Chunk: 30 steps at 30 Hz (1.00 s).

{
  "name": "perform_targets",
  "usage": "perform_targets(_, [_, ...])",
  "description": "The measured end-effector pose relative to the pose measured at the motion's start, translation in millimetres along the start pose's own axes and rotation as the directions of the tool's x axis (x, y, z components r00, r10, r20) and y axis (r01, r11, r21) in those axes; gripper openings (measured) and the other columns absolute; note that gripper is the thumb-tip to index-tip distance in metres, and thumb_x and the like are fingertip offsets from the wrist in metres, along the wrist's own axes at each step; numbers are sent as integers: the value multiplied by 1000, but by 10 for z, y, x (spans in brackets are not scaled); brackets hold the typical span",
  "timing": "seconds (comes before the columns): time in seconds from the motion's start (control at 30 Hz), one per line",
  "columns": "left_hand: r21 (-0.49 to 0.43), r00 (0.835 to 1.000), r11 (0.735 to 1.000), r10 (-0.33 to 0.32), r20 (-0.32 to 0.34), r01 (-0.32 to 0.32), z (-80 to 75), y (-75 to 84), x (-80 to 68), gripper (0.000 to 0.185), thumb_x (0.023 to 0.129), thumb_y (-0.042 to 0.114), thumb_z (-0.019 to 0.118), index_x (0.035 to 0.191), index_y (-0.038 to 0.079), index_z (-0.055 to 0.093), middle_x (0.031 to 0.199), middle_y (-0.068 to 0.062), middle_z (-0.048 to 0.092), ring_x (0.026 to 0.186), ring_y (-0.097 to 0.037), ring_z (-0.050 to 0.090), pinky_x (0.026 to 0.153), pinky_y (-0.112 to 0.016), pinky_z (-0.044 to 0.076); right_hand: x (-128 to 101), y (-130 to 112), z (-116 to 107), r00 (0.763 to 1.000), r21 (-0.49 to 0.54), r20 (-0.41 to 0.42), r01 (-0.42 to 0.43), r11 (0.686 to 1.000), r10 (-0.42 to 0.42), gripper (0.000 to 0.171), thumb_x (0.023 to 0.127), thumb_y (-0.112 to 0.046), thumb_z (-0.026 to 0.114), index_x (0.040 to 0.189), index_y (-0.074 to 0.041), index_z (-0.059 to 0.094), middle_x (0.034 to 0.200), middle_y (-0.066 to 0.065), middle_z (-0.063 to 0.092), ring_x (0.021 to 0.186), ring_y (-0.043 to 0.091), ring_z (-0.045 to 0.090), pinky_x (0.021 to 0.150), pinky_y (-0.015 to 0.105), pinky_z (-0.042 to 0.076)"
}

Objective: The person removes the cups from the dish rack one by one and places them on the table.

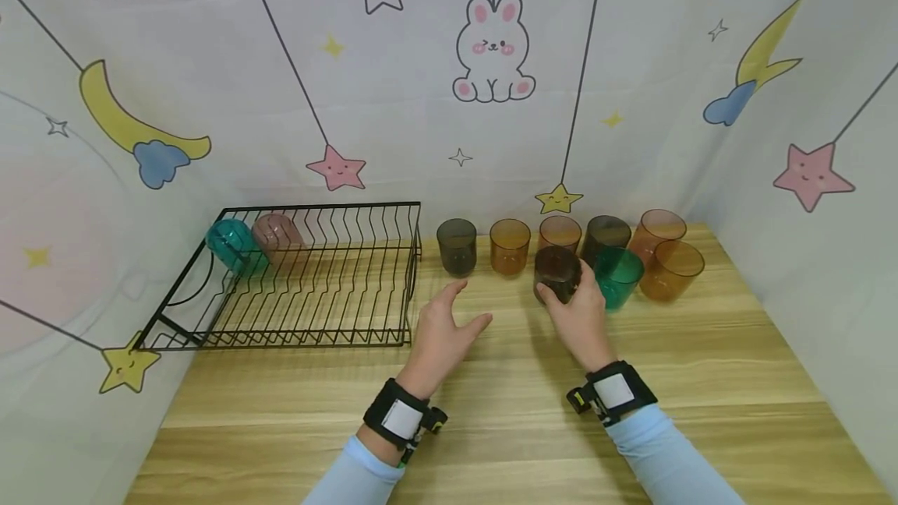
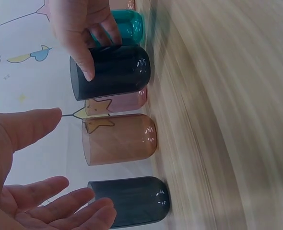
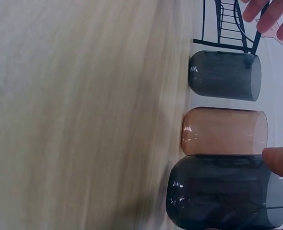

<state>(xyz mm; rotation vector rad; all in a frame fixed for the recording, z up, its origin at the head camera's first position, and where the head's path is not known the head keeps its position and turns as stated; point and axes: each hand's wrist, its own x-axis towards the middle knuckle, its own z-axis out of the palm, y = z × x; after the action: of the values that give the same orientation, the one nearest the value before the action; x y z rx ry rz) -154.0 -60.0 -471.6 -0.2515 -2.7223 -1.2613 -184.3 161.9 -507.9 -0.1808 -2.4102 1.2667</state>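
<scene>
Bright, even light, with only soft shadows. The head view bends at its edges. In both wrist views the bench [image 2: 218, 120] is smeared with blur.

A light wooden table [image 1: 491, 427] with a pale striped grain fills the lower part of the head view, its planks running left to right. Around it on three sides hangs a white fabric backdrop [image 1: 393, 84] printed with nursery drawings: a sitting bunny [image 1: 494, 49] with pink cheeks at centre, pink stars [image 1: 337, 168] and small yellow stars [image 1: 558, 199] dangling on thin dark lines, and yellow crescent moons [image 1: 133, 127] with blue clouds on the left and right panels. The cloth meets the tabletop along the far edge and bends at the corners. Light is soft and even, probably from above, with only faint shadows on the wood.
</scene>
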Motion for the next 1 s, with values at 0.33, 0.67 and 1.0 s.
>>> perform_targets(0.33, [68, 998, 996, 56, -5, -56, -23, 43, -43, 65, 79, 39, 71, 134, 15, 47, 136, -5, 51, 127, -20, 47, 102, -39, 43, -1, 6, -14, 999, 4, -3, -44, 999, 44, 83, 80, -37, 70, 142, -3, 27, 139, 23, 41, 129, 36, 40, 103, 53, 36])
perform_targets(0.67, [121, 994, 988, 85, 75, -93, -328, 249, -109, 64, 81, 44, 67, 135, 17, 46, 137, -4, 50, 127, -22, 47, 100, -42, 44, 20, -138, -99, 998, -5, 33, -58, 998, 59, 95, 81, -43, 66, 149, -8, 10, 153, 17, 20, 140, 32, 23, 111, 52, 27])
perform_targets(1.0, [228, 984, 962, 168, -57, -151, -1084, 340, -29, 64, 82, 41, 68, 135, 14, 46, 136, -7, 51, 128, -24, 46, 102, -43, 43, -52, -488, -378, 994, -33, 10, 107, 994, -106, 75, 82, -39, 66, 143, -12, 32, 151, 12, 27, 136, 33, 30, 106, 55, 32])
